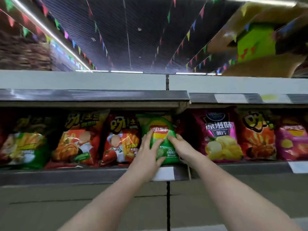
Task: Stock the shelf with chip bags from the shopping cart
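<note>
A green chip bag stands upright on the shelf between a red bag on its left and a purple bag on its right. My left hand lies flat on the green bag's front with fingers spread. From the right side, my right hand presses against the bag's lower right part, fingers on its face. Both arms reach up from the bottom of the view. The shopping cart is out of view.
Several more chip bags line the shelf: red and green ones at left, an orange one and a pink one at right. An upper shelf edge overhangs the row. Brown cartons sit high at right.
</note>
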Motion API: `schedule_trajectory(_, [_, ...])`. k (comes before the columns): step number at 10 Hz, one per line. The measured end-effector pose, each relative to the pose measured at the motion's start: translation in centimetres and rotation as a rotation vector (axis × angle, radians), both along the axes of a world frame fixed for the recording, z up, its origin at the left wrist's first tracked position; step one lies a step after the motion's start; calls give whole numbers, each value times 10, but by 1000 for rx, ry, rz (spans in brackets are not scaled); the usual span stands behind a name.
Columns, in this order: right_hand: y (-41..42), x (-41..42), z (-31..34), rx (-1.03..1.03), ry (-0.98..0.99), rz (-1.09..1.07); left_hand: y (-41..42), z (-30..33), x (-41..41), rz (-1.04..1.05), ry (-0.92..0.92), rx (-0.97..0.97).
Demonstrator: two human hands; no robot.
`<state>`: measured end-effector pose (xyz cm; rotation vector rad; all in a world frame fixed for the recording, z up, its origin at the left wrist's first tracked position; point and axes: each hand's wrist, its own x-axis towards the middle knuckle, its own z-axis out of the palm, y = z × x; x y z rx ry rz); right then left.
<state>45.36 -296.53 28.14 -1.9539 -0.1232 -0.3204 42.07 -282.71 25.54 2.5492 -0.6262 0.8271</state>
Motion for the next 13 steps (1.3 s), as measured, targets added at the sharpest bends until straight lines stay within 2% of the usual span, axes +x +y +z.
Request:
schedule_trajectory(1, [0,-8,-1,-101,-26,-2,4,5,-8,19,38,68])
schedule_trajectory(2, [2,-20,4,-223,-161,-146,20,14,-19,138,-92,87])
schedule_trajectory(3, [22,-45,5,-521,-429,-288,60,17,-20,365,-144,86])
schedule_trajectory(4, [51,-56,4,-806,-540,-246,92,18,-16,442,61,203])
schedule_trajectory(5, [78,-53,1,-963,-517,-236,99,24,-8,386,44,252])
schedule_trajectory(6, [86,-48,-2,-1059,-410,-275,99,21,0,335,25,214])
schedule_trajectory(8, [73,-46,-6,-1034,-430,-303,110,12,-5,303,-19,221])
schedule_trajectory(10, [75,-54,-3,-1099,-393,-283,120,17,-24,244,41,265])
schedule_trajectory(11, [85,-64,0,-1000,-401,-263,118,18,-36,245,-12,190])
schedule_trajectory(12, [104,-76,0,-824,-480,-190,129,20,-56,307,-173,89])
schedule_trajectory(13, [120,-87,-3,-709,-527,-122,141,23,-77,404,-209,20])
